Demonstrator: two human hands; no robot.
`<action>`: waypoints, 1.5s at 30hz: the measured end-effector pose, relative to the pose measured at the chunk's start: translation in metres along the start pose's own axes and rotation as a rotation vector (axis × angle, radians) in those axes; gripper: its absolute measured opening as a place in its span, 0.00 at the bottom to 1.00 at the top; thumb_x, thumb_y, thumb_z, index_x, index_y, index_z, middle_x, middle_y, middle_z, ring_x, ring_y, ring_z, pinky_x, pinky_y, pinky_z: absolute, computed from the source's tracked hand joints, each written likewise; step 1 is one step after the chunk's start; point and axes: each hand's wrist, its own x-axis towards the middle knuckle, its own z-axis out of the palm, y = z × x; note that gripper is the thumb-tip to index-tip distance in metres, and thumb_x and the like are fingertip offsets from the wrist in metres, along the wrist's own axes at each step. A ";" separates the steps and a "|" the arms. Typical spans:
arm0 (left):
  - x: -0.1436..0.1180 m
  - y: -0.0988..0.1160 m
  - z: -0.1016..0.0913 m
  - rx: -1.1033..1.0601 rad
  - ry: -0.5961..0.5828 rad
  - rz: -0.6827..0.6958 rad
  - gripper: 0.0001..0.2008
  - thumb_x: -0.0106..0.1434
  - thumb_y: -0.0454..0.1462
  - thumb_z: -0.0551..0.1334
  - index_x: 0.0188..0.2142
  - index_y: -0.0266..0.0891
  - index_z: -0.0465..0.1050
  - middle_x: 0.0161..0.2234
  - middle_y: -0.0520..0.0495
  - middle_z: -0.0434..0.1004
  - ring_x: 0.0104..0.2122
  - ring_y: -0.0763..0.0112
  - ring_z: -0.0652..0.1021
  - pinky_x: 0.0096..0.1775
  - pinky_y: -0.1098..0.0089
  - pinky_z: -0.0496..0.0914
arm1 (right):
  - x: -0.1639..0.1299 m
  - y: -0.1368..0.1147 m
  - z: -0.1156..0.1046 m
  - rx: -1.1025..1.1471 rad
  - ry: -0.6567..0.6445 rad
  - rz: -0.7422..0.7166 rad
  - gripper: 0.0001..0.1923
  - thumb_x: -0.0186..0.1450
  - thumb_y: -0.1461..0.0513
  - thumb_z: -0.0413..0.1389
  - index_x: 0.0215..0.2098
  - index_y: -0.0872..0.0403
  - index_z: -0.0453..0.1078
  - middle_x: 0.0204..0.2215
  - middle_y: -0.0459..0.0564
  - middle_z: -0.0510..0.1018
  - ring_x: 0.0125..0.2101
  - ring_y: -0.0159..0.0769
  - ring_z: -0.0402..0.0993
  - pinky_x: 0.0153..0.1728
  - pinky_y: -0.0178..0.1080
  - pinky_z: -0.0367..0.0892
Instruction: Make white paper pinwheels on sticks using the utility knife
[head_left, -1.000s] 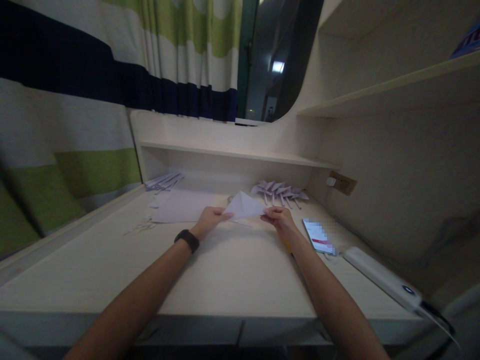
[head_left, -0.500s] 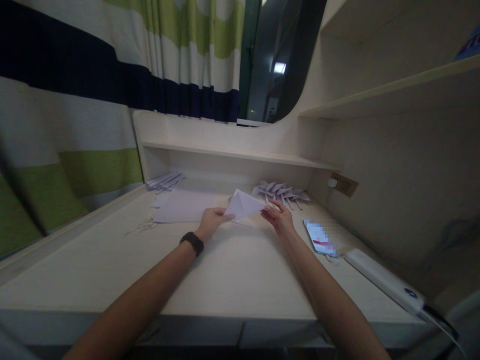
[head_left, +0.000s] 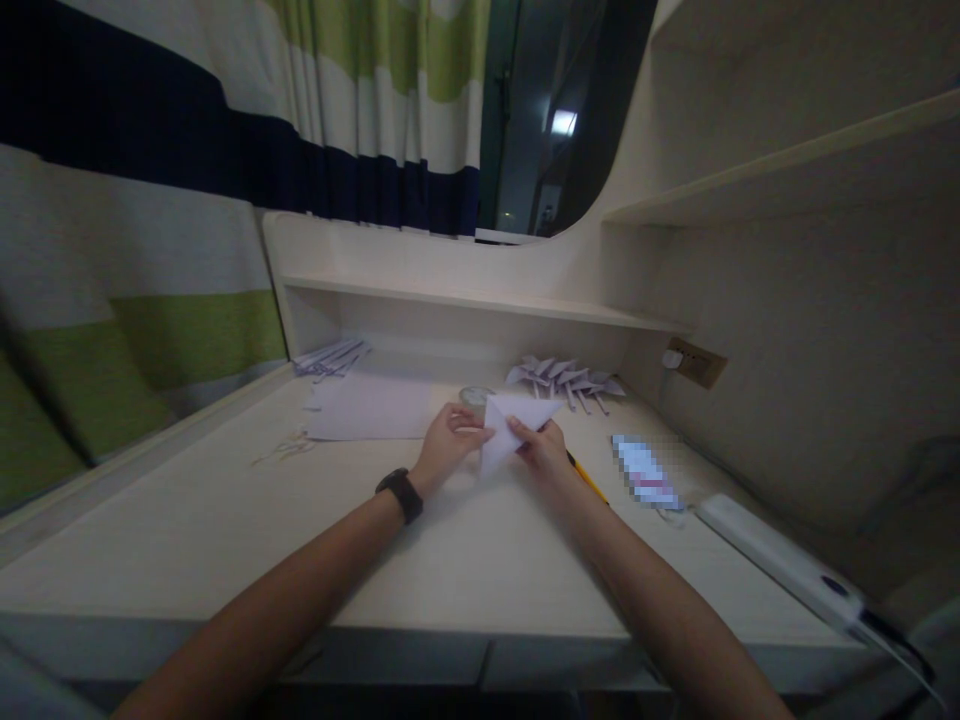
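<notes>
A piece of white paper (head_left: 501, 432) with triangular faces is held above the desk between my two hands. My right hand (head_left: 541, 445) grips it, thumb on top and fingers underneath. My left hand (head_left: 455, 440) is closed at the paper's left edge, thumb and fingertips pinching there. Behind the paper sits a round, clear object (head_left: 475, 396), perhaps a tape roll, partly covered. A yellow pencil-like stick (head_left: 589, 478) lies by my right wrist. Several paper pinwheels (head_left: 562, 378) rest at the back right.
White sheets (head_left: 375, 405) lie at the back left beside a pile of rolled paper sticks (head_left: 330, 358). Thin strings (head_left: 289, 447) are left of them. A phone (head_left: 646, 472) and a white power strip (head_left: 780, 565) lie on the right. A shelf (head_left: 480, 304) runs behind the desk (head_left: 420, 570).
The paper has been turned and drawn slightly lower. My right hand has moved from its right tip to its middle. The round clear object and yellow stick have come into sight.
</notes>
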 end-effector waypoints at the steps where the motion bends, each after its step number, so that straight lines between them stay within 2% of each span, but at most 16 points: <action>1: 0.002 0.003 -0.002 -0.029 0.019 0.002 0.27 0.45 0.40 0.72 0.44 0.36 0.67 0.34 0.46 0.77 0.30 0.67 0.79 0.33 0.65 0.75 | 0.000 0.000 0.000 -0.025 -0.010 0.009 0.27 0.44 0.60 0.70 0.41 0.54 0.69 0.41 0.53 0.79 0.37 0.43 0.76 0.36 0.43 0.73; 4: 0.005 0.010 -0.006 -0.014 0.029 0.027 0.29 0.47 0.41 0.72 0.47 0.37 0.68 0.32 0.46 0.78 0.30 0.67 0.79 0.32 0.65 0.76 | -0.004 -0.002 0.003 -0.104 -0.053 0.022 0.28 0.43 0.60 0.70 0.41 0.54 0.69 0.41 0.54 0.78 0.37 0.43 0.76 0.36 0.43 0.73; 7: 0.005 0.012 -0.008 0.033 0.043 0.069 0.20 0.49 0.42 0.70 0.40 0.34 0.75 0.31 0.44 0.79 0.31 0.65 0.79 0.32 0.66 0.77 | -0.009 -0.003 0.007 -0.177 -0.069 0.002 0.28 0.43 0.58 0.69 0.41 0.54 0.68 0.41 0.55 0.78 0.37 0.44 0.76 0.36 0.43 0.72; 10: 0.005 0.008 -0.007 0.043 0.059 0.066 0.14 0.50 0.41 0.69 0.34 0.32 0.77 0.31 0.43 0.80 0.30 0.65 0.79 0.33 0.65 0.77 | -0.009 -0.003 0.006 -0.232 -0.063 -0.046 0.28 0.44 0.58 0.69 0.41 0.55 0.68 0.39 0.55 0.79 0.37 0.44 0.76 0.36 0.44 0.72; 16: 0.002 0.004 -0.002 0.016 0.055 0.048 0.16 0.49 0.40 0.70 0.36 0.32 0.78 0.31 0.43 0.81 0.30 0.63 0.80 0.34 0.63 0.78 | -0.004 -0.001 0.001 -0.257 -0.020 -0.137 0.28 0.42 0.59 0.70 0.40 0.55 0.67 0.37 0.53 0.79 0.35 0.43 0.75 0.37 0.43 0.71; 21: 0.000 0.005 0.000 0.036 0.071 0.044 0.15 0.50 0.39 0.70 0.36 0.31 0.79 0.33 0.41 0.81 0.32 0.61 0.80 0.37 0.61 0.78 | -0.004 0.001 0.002 -0.235 0.000 -0.139 0.28 0.42 0.60 0.70 0.39 0.55 0.67 0.36 0.52 0.79 0.34 0.42 0.75 0.36 0.43 0.72; 25: 0.000 0.005 0.000 0.035 0.071 0.037 0.18 0.50 0.39 0.70 0.39 0.32 0.78 0.33 0.42 0.81 0.32 0.61 0.81 0.36 0.61 0.78 | -0.006 -0.001 0.004 -0.214 -0.015 -0.135 0.27 0.43 0.61 0.70 0.40 0.54 0.67 0.36 0.52 0.79 0.34 0.41 0.75 0.37 0.42 0.72; 30: -0.001 0.006 -0.001 0.022 0.054 0.051 0.16 0.50 0.40 0.70 0.36 0.31 0.79 0.33 0.41 0.81 0.32 0.61 0.80 0.37 0.60 0.77 | -0.009 -0.004 0.008 -0.193 -0.009 -0.134 0.27 0.42 0.61 0.70 0.39 0.54 0.67 0.35 0.51 0.79 0.34 0.41 0.75 0.36 0.42 0.71; 36: -0.004 0.010 0.000 0.041 0.057 0.060 0.16 0.51 0.40 0.69 0.38 0.32 0.79 0.35 0.42 0.81 0.33 0.61 0.80 0.37 0.61 0.77 | -0.010 -0.006 0.010 -0.177 -0.011 -0.134 0.27 0.42 0.61 0.70 0.38 0.54 0.67 0.34 0.50 0.79 0.33 0.41 0.75 0.36 0.42 0.72; 45: -0.005 0.016 0.003 0.091 0.101 0.050 0.09 0.51 0.37 0.69 0.31 0.32 0.80 0.30 0.43 0.82 0.29 0.62 0.81 0.35 0.62 0.78 | -0.006 -0.008 0.006 -0.212 -0.027 -0.140 0.28 0.42 0.61 0.70 0.39 0.53 0.67 0.34 0.50 0.79 0.33 0.40 0.75 0.34 0.40 0.72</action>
